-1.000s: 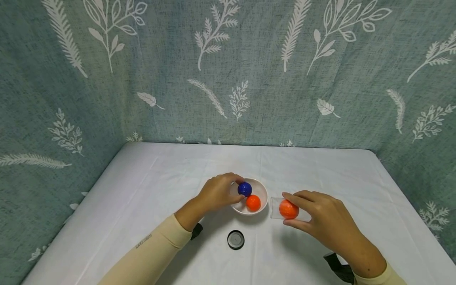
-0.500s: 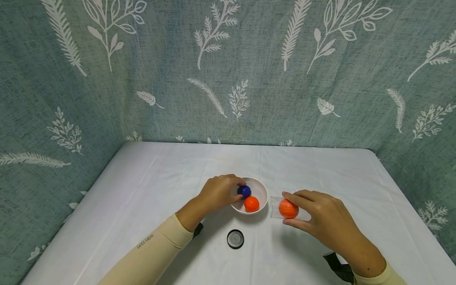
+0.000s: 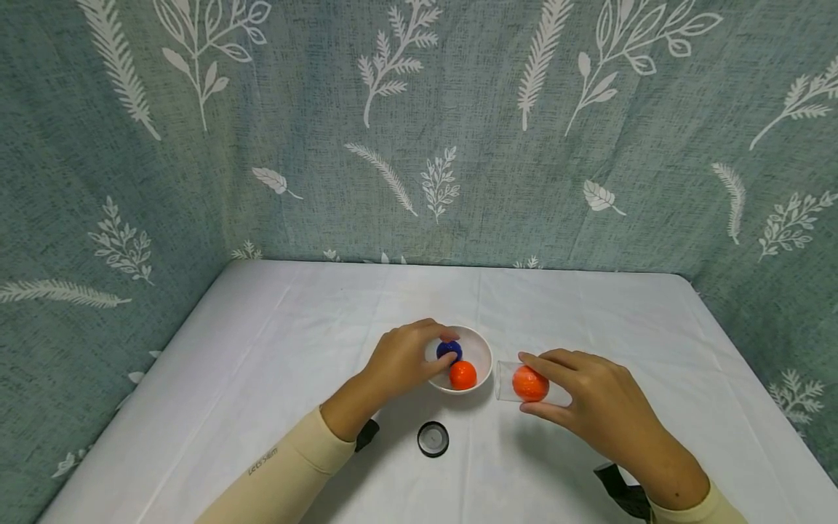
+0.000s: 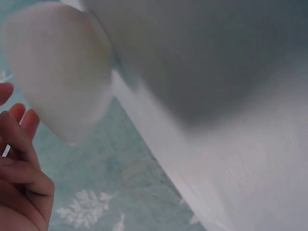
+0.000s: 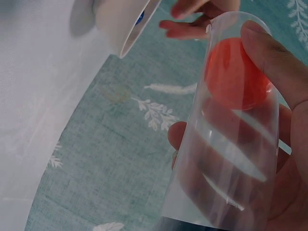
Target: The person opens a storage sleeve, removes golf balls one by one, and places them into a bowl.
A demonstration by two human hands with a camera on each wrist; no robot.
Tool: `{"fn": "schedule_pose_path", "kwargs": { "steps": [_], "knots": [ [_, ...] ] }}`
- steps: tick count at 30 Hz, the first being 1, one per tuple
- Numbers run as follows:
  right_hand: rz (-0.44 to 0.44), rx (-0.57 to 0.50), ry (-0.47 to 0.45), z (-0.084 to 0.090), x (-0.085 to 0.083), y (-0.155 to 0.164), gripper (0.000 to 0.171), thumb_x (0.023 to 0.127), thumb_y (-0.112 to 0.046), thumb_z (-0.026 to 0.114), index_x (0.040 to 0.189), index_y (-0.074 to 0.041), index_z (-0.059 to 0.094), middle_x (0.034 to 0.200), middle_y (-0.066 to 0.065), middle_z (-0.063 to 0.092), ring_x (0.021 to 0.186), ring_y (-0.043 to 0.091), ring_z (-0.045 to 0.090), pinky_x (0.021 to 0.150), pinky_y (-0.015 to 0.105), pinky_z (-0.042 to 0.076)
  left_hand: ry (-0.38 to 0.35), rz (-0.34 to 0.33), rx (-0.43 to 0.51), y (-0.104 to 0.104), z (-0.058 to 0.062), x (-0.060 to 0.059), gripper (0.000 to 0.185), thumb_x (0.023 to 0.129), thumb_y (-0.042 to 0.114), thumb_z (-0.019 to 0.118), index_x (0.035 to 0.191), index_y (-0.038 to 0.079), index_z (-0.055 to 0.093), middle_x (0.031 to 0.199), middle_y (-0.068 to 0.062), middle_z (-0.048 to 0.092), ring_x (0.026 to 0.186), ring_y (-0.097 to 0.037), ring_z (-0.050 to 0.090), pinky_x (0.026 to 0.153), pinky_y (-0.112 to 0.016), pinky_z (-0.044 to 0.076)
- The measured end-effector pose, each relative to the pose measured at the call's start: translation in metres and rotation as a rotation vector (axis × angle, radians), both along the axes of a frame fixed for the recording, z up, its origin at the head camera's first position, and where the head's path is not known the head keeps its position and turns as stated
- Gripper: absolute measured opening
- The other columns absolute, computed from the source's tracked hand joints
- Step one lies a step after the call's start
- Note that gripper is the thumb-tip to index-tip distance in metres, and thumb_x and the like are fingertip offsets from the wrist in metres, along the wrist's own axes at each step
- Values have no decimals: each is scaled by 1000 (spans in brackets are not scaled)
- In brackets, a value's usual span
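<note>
A white bowl (image 3: 481,351) holds a blue ball (image 3: 447,349) and an orange ball (image 3: 463,375). Over its left side my left hand (image 3: 407,356) hovers, thumb and fingers parted, overlapping the blue ball in the head view. In the left wrist view its fingers (image 4: 21,163) are loosely bent beside the bowl (image 4: 57,72), with no ball between them. My right hand (image 3: 592,389) grips a clear plastic tube (image 3: 505,380) lying on its side, right of the bowl. Another orange ball (image 5: 236,74) sits inside the tube near one end; a dark band shows at the other.
A round black cap (image 3: 433,439) lies on the white-covered table (image 3: 327,306), in front of the bowl. Dark straps (image 3: 622,491) show under the wrists. Green leaf-patterned cloth (image 3: 419,145) stands behind the table and along both sides.
The blue ball, pinched by my left hand earlier, has gone slightly down into the bowl and been let go. The orange ball there shifted a little. My right hand and the tube stayed put.
</note>
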State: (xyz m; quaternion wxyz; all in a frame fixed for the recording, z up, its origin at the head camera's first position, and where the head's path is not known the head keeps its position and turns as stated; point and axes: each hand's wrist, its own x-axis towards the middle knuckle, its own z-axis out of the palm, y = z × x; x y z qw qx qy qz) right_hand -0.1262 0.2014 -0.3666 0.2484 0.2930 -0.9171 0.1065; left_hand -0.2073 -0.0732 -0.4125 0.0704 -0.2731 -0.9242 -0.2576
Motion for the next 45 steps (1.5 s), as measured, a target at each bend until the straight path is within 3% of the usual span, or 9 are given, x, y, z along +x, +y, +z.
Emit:
{"fn": "schedule_pose_path", "kwargs": {
  "steps": [5,9,11,17,21,24,33,41,45],
  "knots": [
    [21,-7,20,-1,-1,1,64,63,-48,91,117,-18,75,97,1,76,80,17,72,66,33,60,-10,-53,151,7,7,17,23,88,23,77,110,15,75,103,3,73,66,-8,56,59,-20,48],
    [38,-18,35,-2,-1,2,64,79,-68,67,116,-17,76,97,2,75,78,16,71,64,33,60,-31,-103,243,13,12,28,21,88,18,78,108,14,75,103,4,73,64,-2,52,59,-17,48],
    [41,-21,36,-2,-1,2,67,81,-71,59,116,-17,75,96,2,75,78,16,71,64,33,60,-47,-124,279,16,15,33,21,87,19,78,107,14,75,101,3,73,62,-2,50,58,-18,47],
    [57,-29,51,-2,-1,1,60,78,-62,74,116,-16,75,95,1,75,75,14,70,62,31,59,-150,-156,334,23,20,45,21,91,25,76,110,16,75,102,6,71,69,-11,57,62,-18,49],
    [70,-29,58,-4,-1,0,65,84,-70,56,115,-16,75,95,0,74,75,14,70,62,31,59,-246,-172,352,25,19,50,22,93,29,73,112,18,74,107,5,72,72,-10,57,63,-20,51],
    [73,-25,53,-5,0,-1,66,85,-71,54,116,-17,75,95,0,74,76,14,70,62,31,59,-281,-190,373,25,17,51,23,94,31,72,113,19,73,108,4,72,70,-5,55,61,-20,51],
    [81,0,76,-2,3,-4,60,71,-57,83,118,-19,74,97,-1,75,76,15,70,62,30,59,-304,-230,451,27,12,54,24,93,32,73,115,22,72,114,5,68,63,-5,55,60,-22,52],
    [60,38,56,-2,5,-7,67,60,-46,93,117,-18,74,96,-1,74,74,14,70,62,30,59,-327,-225,446,28,10,54,23,92,29,74,114,21,73,112,3,69,65,-4,57,62,-22,54],
    [33,65,31,-2,6,-8,66,60,-48,93,117,-19,75,97,-2,74,73,15,69,61,31,58,-353,-229,446,28,9,53,25,92,28,74,115,19,73,110,0,71,64,-4,56,59,-22,53]
  ]
}}
